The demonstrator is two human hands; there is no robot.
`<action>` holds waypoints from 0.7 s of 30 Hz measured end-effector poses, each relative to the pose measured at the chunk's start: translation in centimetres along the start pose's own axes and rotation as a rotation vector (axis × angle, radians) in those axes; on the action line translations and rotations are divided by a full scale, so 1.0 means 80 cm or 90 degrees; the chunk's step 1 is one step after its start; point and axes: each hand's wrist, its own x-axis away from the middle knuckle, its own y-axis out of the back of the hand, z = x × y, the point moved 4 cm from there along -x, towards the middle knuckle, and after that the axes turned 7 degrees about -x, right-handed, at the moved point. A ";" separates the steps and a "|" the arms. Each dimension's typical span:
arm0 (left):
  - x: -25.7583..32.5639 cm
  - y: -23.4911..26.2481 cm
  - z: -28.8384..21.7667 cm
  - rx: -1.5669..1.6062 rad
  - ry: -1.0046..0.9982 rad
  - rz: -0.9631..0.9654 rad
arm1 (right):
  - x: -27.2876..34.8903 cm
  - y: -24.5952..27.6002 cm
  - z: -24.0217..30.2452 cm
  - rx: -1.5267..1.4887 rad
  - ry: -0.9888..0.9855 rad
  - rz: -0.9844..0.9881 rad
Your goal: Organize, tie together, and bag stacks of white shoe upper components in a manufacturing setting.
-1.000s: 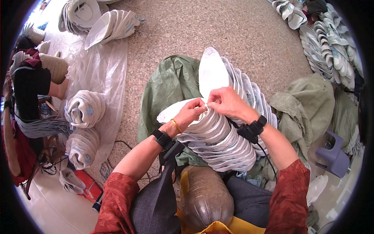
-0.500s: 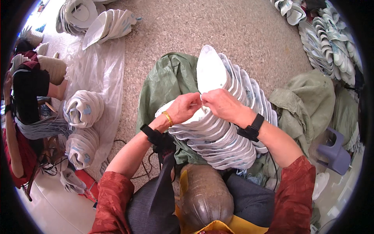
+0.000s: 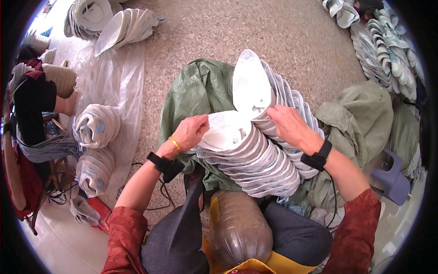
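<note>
Two rows of nested white pieces that look like shoe uppers [image 3: 253,171] lie before me, the right row [image 3: 250,84] reaching farther away. My left hand [image 3: 190,131] is closed at the left edge of the nearer row's front piece. Across the rows' front, my right hand [image 3: 292,128] is closed in a pinch beside the farther row. A thin white string [image 3: 260,120] runs from its fingers toward the gap between the rows. Whether the string reaches my left hand cannot be made out against the white pieces.
Green woven sheeting [image 3: 194,91] lies under the rows, with more green cloth [image 3: 360,114] at the right. Bundled white uppers [image 3: 96,125] stand at the left on clear plastic [image 3: 130,82]. A purple-grey plastic stool [image 3: 391,178] is at the right. Other stacks [image 3: 125,29] lie farther off.
My hands were together at the front of the rows. They have moved apart, left hand leftward and right hand rightward, and the string now shows by the right hand.
</note>
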 end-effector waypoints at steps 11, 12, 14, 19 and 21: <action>-0.002 0.013 -0.050 0.321 0.095 0.131 | -0.016 -0.005 0.037 -0.261 0.005 -0.064; -0.009 0.010 -0.060 0.468 0.115 0.101 | -0.018 -0.010 0.039 -0.319 0.031 -0.115; -0.021 -0.002 -0.074 0.700 0.129 0.062 | -0.022 -0.016 0.048 -0.383 0.061 -0.164; -0.039 -0.028 -0.092 0.940 0.159 0.010 | -0.005 -0.021 0.027 -0.734 -0.184 -0.152; -0.048 -0.037 -0.101 1.017 0.101 0.012 | 0.017 -0.013 0.020 -0.807 -0.203 -0.177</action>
